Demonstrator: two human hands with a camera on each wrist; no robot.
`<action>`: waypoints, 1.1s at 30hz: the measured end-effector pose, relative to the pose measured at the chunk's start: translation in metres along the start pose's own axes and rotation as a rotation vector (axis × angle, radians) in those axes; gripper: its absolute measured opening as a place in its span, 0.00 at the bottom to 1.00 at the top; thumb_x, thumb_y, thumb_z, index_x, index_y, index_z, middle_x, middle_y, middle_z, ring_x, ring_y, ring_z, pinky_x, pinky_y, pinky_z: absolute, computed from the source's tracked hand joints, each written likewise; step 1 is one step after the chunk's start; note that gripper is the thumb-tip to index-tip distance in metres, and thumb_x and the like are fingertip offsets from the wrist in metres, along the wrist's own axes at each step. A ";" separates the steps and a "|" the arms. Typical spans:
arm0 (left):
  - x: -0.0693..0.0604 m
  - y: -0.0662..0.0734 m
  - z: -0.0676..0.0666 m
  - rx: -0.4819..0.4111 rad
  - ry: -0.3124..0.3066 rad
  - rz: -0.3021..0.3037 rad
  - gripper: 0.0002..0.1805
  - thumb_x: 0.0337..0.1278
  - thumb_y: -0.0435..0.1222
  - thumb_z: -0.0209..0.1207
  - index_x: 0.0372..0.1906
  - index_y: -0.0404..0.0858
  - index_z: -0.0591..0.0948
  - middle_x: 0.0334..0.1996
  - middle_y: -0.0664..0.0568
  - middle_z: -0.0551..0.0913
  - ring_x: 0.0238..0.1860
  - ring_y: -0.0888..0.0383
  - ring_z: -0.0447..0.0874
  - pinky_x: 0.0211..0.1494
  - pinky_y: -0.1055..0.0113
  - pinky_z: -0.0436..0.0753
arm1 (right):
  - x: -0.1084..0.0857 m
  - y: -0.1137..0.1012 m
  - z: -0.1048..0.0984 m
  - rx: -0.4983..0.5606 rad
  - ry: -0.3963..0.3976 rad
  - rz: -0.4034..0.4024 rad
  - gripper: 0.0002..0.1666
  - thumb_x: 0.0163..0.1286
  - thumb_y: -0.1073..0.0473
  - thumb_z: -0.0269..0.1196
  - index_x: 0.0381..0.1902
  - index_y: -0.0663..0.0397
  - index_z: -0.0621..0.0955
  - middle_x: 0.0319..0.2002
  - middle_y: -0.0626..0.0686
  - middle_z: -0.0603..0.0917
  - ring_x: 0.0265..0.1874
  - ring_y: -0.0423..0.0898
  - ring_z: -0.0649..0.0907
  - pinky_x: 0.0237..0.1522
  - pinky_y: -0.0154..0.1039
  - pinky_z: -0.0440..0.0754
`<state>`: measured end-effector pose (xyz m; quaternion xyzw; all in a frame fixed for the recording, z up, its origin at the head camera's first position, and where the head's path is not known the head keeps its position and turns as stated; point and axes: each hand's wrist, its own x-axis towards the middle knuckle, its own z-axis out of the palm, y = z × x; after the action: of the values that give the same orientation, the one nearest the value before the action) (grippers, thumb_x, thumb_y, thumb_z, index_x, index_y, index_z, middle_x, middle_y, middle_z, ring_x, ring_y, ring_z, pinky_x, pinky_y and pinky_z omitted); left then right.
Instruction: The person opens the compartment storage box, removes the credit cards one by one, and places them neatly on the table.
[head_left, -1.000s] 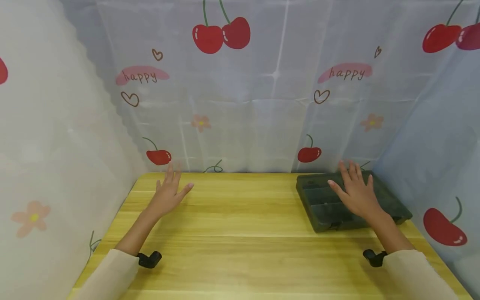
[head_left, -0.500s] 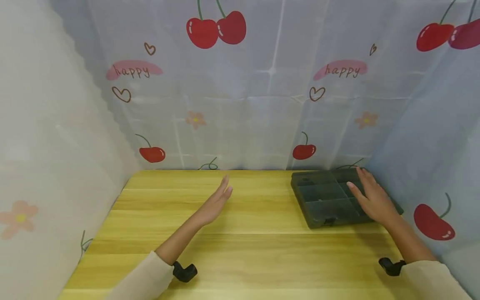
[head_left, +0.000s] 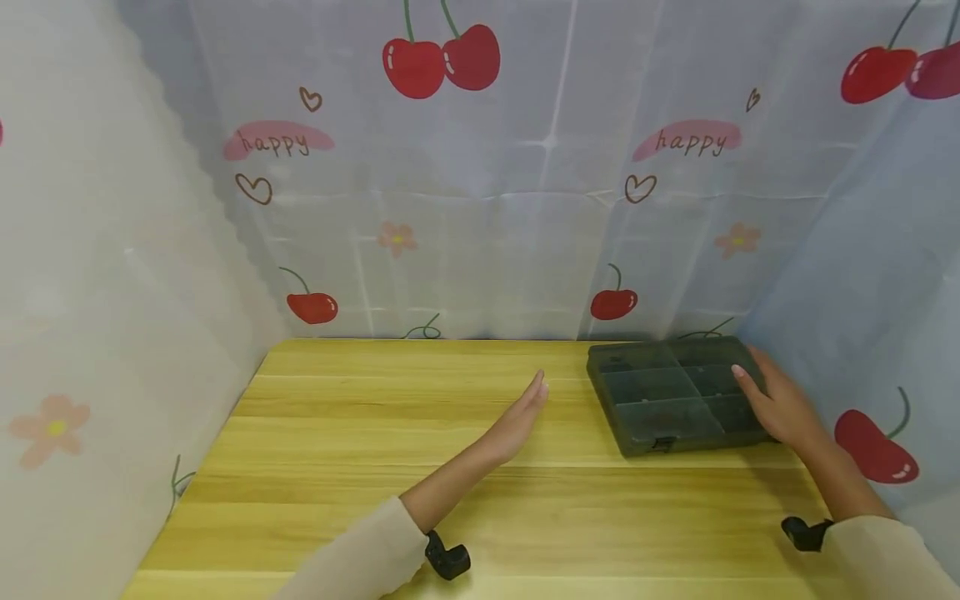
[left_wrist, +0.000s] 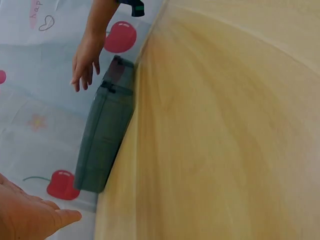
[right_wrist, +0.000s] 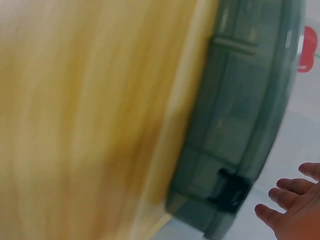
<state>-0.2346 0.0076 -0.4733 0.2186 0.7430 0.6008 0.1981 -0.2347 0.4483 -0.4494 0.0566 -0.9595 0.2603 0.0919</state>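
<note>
A dark translucent compartment box (head_left: 660, 400) with a lid lies flat at the back right of the wooden table. My right hand (head_left: 783, 404) is at the box's right end, thumb over the lid and fingers partly hidden past the far edge. In the right wrist view its fingers (right_wrist: 287, 197) spread beside the box's latch, apart from it. My left hand (head_left: 513, 425) is held with straight fingers left of the box, with a gap between them. Nothing is in either hand.
The wooden table (head_left: 360, 467) reaches back to a cloth wall (head_left: 487, 250) printed with cherries. Similar cloth stands close on the right (head_left: 885, 317) and on the left. A black camera mount (head_left: 447, 557) sits on the left wrist.
My left hand has moved right across the table toward the box. The right hand has shifted from above the lid to the box's right end. The box stays in place.
</note>
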 end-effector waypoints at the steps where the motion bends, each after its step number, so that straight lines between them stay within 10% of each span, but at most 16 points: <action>1: 0.003 -0.001 0.005 -0.008 0.000 -0.004 0.42 0.74 0.67 0.27 0.83 0.53 0.37 0.82 0.55 0.39 0.81 0.49 0.38 0.81 0.44 0.43 | -0.002 0.004 0.000 -0.004 -0.005 0.012 0.43 0.85 0.46 0.41 0.79 0.72 0.43 0.74 0.82 0.48 0.69 0.82 0.52 0.65 0.79 0.49; 22: 0.039 0.006 0.082 -0.245 -0.081 -0.097 0.34 0.83 0.50 0.36 0.83 0.42 0.46 0.81 0.47 0.50 0.77 0.43 0.57 0.78 0.51 0.61 | -0.013 0.042 -0.004 -0.082 -0.086 0.105 0.47 0.84 0.45 0.43 0.72 0.86 0.47 0.67 0.88 0.53 0.61 0.87 0.59 0.57 0.79 0.60; 33: 0.044 0.007 0.098 -0.245 -0.158 -0.131 0.36 0.84 0.50 0.35 0.83 0.42 0.39 0.82 0.53 0.32 0.81 0.47 0.45 0.79 0.52 0.59 | -0.017 0.048 -0.009 -0.099 -0.133 0.109 0.45 0.83 0.45 0.45 0.72 0.85 0.51 0.63 0.88 0.60 0.57 0.84 0.67 0.52 0.76 0.68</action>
<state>-0.2159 0.1127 -0.4879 0.1902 0.6590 0.6537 0.3198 -0.2243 0.4946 -0.4687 0.0170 -0.9768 0.2129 0.0166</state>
